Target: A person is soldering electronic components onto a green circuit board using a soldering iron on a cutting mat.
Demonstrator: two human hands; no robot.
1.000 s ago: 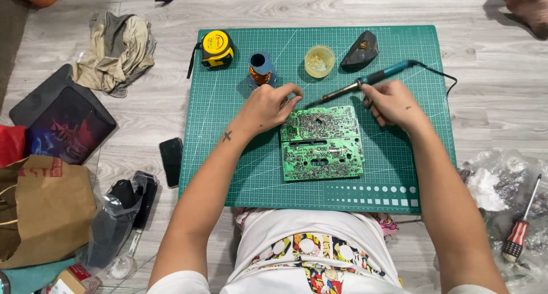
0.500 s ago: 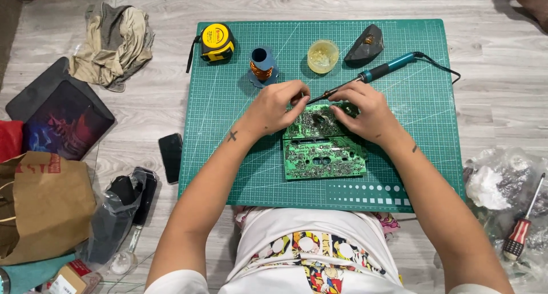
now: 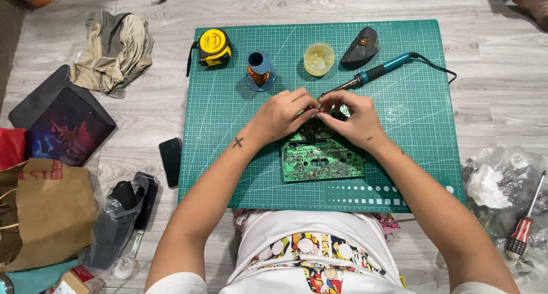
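Since 1 second ago the right hand [image 3: 349,122] has left the teal-handled soldering iron [image 3: 374,74] lying toward the green cutting mat's [image 3: 228,157] far edge and now joins the left hand [image 3: 283,114], both pinching fingertips together over the green printed circuit board [image 3: 322,160] at mat centre.

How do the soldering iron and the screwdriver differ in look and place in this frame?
The soldering iron has a teal handle with a black cord and lies on the green cutting mat, its tip towards the right hand. The screwdriver has a red handle, no cord, and lies off the mat among crumpled plastic, far from both hands. The iron lies slanted; the screwdriver lies closer to upright in the picture. Both are slim hand tools lying unheld.
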